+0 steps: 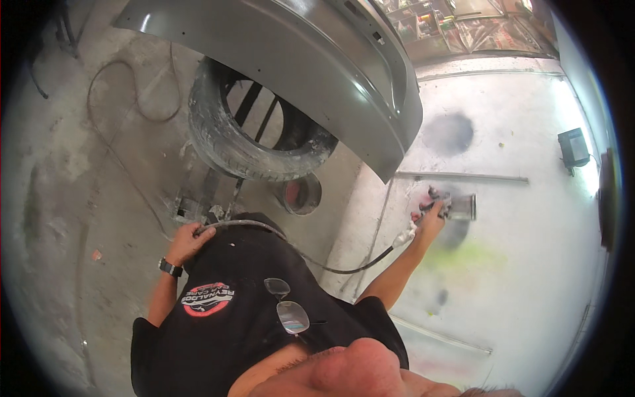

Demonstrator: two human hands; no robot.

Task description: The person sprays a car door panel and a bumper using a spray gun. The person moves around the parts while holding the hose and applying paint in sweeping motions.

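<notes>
My right hand [431,220] is out to the right, closed around a spray gun [462,206] with a cylindrical cup, near the white wall. An air hose [350,271] runs from the gun, partly wrapped in something whitish, and crosses in front of my waist. My left hand [185,243], wearing a watch at the wrist, grips that hose on the left side. Ahead of me a grey, glossy car body panel [284,53] lies above a worn tyre [258,165]. The gun is apart from the panel's right end.
A round can [303,194], reddish inside, stands by the tyre on the dusty floor [66,192]. More hose [90,109] loops on the floor at left. The wall [516,231] carries dark and yellow-green paint marks. A dark box-shaped lamp [573,149] is at far right.
</notes>
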